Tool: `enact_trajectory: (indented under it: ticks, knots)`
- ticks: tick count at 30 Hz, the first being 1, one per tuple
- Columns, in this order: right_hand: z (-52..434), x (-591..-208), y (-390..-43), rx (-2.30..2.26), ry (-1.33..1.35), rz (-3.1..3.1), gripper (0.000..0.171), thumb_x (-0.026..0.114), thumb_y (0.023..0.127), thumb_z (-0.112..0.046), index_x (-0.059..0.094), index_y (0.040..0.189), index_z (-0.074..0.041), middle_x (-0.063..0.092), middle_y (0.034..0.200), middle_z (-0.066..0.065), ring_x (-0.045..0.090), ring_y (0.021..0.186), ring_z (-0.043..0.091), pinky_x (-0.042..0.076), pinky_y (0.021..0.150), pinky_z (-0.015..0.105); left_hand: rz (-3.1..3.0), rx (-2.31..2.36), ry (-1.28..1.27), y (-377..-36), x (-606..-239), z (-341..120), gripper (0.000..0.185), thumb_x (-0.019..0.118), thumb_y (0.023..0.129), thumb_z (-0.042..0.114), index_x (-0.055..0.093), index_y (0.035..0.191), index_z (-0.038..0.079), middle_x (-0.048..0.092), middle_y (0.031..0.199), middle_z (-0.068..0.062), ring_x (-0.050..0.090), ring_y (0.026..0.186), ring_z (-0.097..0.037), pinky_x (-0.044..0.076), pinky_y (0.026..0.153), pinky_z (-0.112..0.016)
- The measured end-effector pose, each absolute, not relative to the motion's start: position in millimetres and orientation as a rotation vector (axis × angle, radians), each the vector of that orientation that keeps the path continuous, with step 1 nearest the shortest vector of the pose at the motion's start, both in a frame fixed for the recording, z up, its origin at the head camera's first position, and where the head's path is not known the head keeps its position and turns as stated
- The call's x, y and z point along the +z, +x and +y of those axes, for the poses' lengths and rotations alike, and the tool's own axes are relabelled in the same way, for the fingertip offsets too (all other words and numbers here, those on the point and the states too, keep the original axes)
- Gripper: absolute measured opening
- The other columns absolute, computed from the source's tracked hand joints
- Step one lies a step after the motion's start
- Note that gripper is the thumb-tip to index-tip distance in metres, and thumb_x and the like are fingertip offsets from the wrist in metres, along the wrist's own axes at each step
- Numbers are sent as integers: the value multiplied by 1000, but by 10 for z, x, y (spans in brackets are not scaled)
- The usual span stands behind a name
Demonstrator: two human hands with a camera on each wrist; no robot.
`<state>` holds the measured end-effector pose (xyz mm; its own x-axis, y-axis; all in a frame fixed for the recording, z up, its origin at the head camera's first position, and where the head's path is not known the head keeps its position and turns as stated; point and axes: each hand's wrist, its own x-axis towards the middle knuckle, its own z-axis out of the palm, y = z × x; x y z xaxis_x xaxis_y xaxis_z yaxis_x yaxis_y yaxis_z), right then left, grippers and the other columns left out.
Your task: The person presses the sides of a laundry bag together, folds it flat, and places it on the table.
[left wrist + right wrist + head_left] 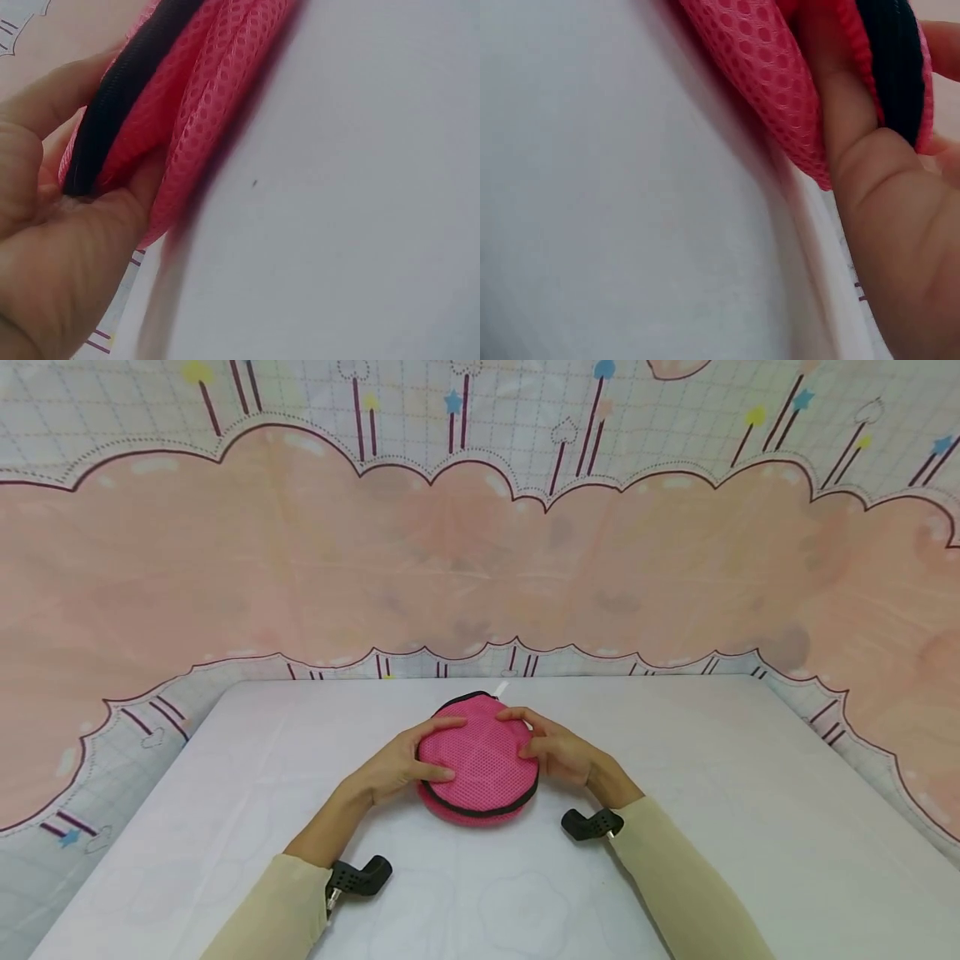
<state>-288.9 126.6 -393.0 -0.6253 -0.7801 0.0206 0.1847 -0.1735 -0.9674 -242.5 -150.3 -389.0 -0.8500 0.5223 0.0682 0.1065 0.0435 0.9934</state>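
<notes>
As I inspect the head view remotely, the nearest items are a beige left sleeve [262, 914] at lower left and a beige right sleeve [690, 881] at lower right, each with a black wrist device [363, 877] at its cuff. Beyond the cuffs, my left hand [397, 762] and my right hand [567, 753] hold opposite sides of a round pink mesh pouch [480, 756], just below the centre of the frame. I find the fingers of both hands bent around its rim. Both wrist views show a digit tucked between the black band [127, 90] and the lower pink layer; which digit, I cannot tell. Nor can I confirm whether the pouch's underside touches the white tabletop [225, 810]. Farther back, a peach and white patterned backdrop [450, 560] fills the upper frame, with scalloped dark outlines and star-topped sticks.
</notes>
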Motion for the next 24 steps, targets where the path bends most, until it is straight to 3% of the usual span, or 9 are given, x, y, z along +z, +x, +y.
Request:
enact_trajectory:
  ticks: [10,24]
  knots:
    - [1246,-3971,-2845,-1898,-675,1279,56,42,86,9,37,137,-14,30,139,10,45,117,27,50,88,38,1662,2088,571,-2413,-3995,-1452,79,69,76,-15,37,145,5,39,138,-22,51,116,-27,49,90,-39]
    - [1238,-3978,-2845,-1884,-706,1271,59,42,85,10,36,138,-14,31,139,12,46,116,28,52,85,37,1519,2122,590,-2386,-4027,-1436,78,65,78,-17,34,146,5,34,140,-20,46,121,-30,48,92,-42]
